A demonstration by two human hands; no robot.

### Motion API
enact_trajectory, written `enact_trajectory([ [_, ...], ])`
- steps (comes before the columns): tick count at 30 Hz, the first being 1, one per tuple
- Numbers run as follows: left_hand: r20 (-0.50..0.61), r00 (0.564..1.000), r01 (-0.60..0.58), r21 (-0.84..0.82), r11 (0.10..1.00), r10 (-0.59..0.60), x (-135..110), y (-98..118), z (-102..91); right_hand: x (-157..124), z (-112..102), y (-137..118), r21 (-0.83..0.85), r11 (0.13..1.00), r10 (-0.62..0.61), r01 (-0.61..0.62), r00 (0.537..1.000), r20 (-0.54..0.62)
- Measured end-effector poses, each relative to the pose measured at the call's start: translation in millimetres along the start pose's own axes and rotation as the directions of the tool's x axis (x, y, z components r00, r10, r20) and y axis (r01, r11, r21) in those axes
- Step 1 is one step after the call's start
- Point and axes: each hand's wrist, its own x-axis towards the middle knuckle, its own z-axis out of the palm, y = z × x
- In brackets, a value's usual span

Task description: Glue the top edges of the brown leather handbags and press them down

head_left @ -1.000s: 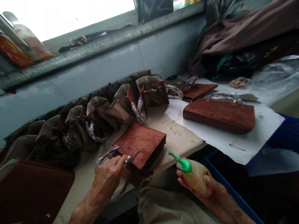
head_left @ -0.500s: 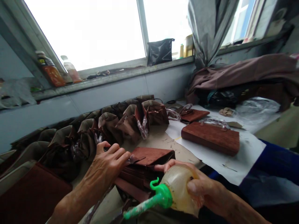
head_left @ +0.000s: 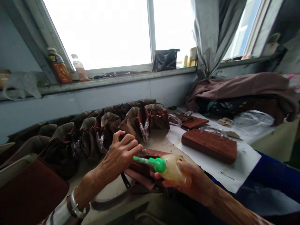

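My right hand (head_left: 194,184) grips a translucent squeeze bottle (head_left: 172,168) with a green nozzle (head_left: 157,164), the tip pointing left. The nozzle tip ends close to the fingertips of my left hand (head_left: 119,153), which holds nothing I can see. Both hands sit just above a brown suede handbag (head_left: 146,175) lying on the table, mostly hidden behind them. A dark strap (head_left: 125,180) trails from it. A metal bangle (head_left: 75,203) circles my left wrist.
Several open brown bags (head_left: 110,134) stand in a row against the wall. Two flat suede bags (head_left: 209,145) lie on white paper (head_left: 243,162) to the right. A dark red panel (head_left: 30,190) lies at lower left. Brown cloth (head_left: 241,87) is heaped behind; blue fabric (head_left: 264,175) lies right.
The view has tilted up and levelled. The bottle has swung from pointing down-left to pointing left, over the bag, and its nozzle has moved nearer my left fingertips.
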Motion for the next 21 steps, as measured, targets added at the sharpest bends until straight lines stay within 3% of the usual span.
enact_trajectory([
  [5,-0.179,0.981,0.086,0.096,0.992,-0.067,-3.2,6.7,-5.1,-0.2,-5.3,17.1,0.323,0.931,-0.147,0.169,0.985,-0.092],
  [8,-0.300,0.948,0.075,-0.123,0.990,-0.109,-4.6,20.2,-20.6,0.0,-4.5,17.7,0.416,0.884,-0.176,0.214,0.976,-0.129],
  [9,-0.274,0.954,0.050,-0.245,0.968,-0.119,-4.5,26.3,-24.1,0.0,-3.8,16.9,0.428,0.878,-0.173,0.213,0.976,-0.131],
  [12,-0.062,0.993,0.058,-0.503,0.862,-0.103,-1.4,45.0,-25.3,-0.8,-2.4,17.1,0.433,0.882,-0.153,0.185,0.982,-0.108],
  [17,0.092,0.985,0.172,-0.553,0.815,-0.145,4.1,60.8,-23.1,-5.9,-4.2,29.7,0.396,0.906,-0.118,0.153,0.987,-0.112],
  [21,0.145,0.941,0.331,-0.584,0.741,-0.306,-18.6,46.9,-32.9,-12.0,-5.9,19.9,0.338,0.903,-0.200,0.264,0.956,-0.212],
])
